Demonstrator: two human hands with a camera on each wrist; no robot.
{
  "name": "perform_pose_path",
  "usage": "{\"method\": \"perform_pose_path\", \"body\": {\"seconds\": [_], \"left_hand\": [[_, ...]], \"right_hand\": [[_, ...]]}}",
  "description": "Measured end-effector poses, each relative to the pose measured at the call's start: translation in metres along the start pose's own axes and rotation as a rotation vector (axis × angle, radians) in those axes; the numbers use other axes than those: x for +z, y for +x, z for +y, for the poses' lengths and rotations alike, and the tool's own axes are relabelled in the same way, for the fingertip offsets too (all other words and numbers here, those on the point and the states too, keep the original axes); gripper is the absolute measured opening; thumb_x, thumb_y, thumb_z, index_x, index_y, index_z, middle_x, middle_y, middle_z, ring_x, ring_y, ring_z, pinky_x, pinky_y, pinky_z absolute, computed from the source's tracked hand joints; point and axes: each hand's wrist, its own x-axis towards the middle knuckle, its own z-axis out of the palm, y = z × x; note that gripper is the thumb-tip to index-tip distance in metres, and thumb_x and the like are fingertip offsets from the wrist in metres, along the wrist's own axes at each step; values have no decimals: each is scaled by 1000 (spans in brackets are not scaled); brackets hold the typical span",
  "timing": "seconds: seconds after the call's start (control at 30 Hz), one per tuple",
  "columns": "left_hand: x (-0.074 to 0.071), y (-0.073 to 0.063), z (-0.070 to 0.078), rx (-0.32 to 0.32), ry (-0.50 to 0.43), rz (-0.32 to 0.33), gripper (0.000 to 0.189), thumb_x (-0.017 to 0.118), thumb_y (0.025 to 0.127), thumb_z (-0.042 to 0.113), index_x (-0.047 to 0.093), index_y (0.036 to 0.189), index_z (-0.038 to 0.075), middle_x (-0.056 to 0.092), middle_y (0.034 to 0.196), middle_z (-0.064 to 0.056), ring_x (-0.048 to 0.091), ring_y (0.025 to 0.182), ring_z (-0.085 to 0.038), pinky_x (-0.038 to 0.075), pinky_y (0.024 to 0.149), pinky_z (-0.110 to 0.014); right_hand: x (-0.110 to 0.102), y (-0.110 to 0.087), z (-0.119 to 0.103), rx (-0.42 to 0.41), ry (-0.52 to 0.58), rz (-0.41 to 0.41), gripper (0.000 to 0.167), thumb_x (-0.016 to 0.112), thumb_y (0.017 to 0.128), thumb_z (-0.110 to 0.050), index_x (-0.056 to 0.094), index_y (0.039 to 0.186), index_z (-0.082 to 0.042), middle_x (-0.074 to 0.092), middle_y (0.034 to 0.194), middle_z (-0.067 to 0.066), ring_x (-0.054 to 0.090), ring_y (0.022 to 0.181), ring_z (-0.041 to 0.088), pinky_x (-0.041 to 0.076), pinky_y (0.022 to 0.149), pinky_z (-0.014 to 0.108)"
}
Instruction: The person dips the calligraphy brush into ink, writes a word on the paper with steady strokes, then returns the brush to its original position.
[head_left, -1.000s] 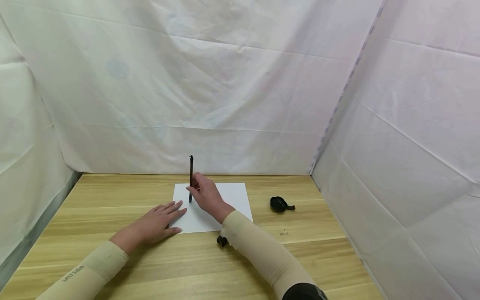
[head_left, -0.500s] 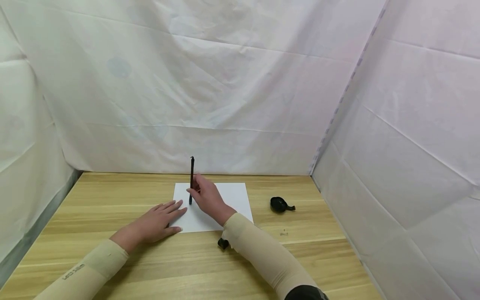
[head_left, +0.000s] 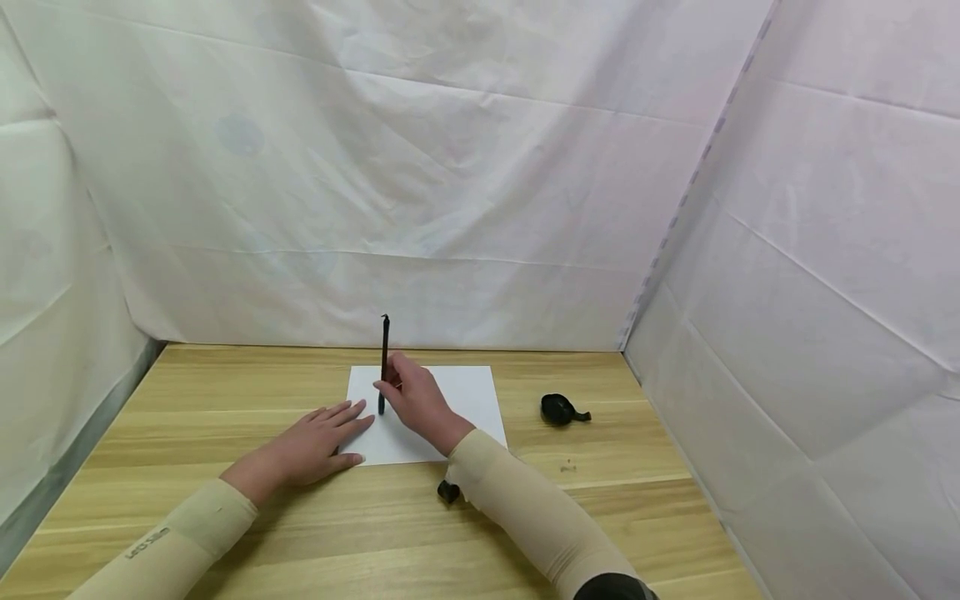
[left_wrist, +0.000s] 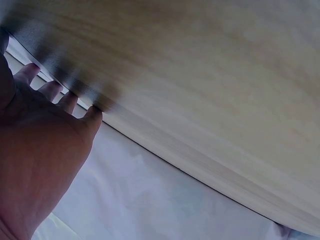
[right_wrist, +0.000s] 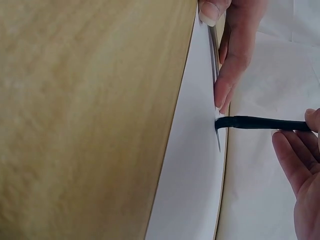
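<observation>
Wooden table (head_left: 337,533), yellow-brown, grain running side to side, takes up the lower part of the head view. White sheet of paper (head_left: 467,392) flat on it, just below frame centre, far edge near the table's back edge. Black dish (head_left: 557,408) with a stubby handle pointing right: right of centre, well apart from the sheet. Small black lump (head_left: 447,492) below the sheet, bottom centre, can't tell what from here. Faint dark smudge (head_left: 568,467) below the dish.
</observation>
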Motion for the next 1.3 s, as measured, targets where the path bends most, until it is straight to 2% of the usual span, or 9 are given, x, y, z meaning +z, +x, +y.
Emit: {"method": "perform_pose_path", "body": {"seconds": [0.27, 0.73, 1.0, 1.3], "left_hand": [[0, 0, 1, -11, 0, -19, 72, 65, 110, 53, 51, 167, 12, 40, 175, -20, 35, 161, -48, 33, 124, -72], [1, 1, -1, -28, -6, -38, 75, 63, 109, 58, 49, 168, 13, 37, 177, -19, 33, 162, -47, 31, 125, -73], [2, 2, -2, -26, 7, -42, 76, 61, 109, 60, 49, 169, 14, 37, 177, -18, 34, 162, -48, 31, 125, -73], [0, -1, 0, 4, -12, -2, 72, 64, 110, 53, 51, 166, 10, 40, 175, -21, 36, 160, -50, 34, 123, -74]], "right_hand": [[1, -5, 1, -10, 11, 0, 17, 75, 109, -21, 64, 119, -13, 66, 100, -9, 66, 92, -2, 56, 79, 16], [0, -13, -1, -14, 28, -5, 15, 75, 109, -20, 63, 117, -17, 67, 100, -10, 66, 90, -1, 57, 78, 17], [-1, -17, -2, -36, 16, -28, 18, 74, 110, -21, 64, 121, -11, 66, 100, -11, 64, 89, -1, 55, 77, 16], [-1, -22, -4, -60, 5, -48, 15, 73, 110, -22, 62, 120, -17, 67, 101, -10, 63, 89, -2, 55, 78, 16]]}}
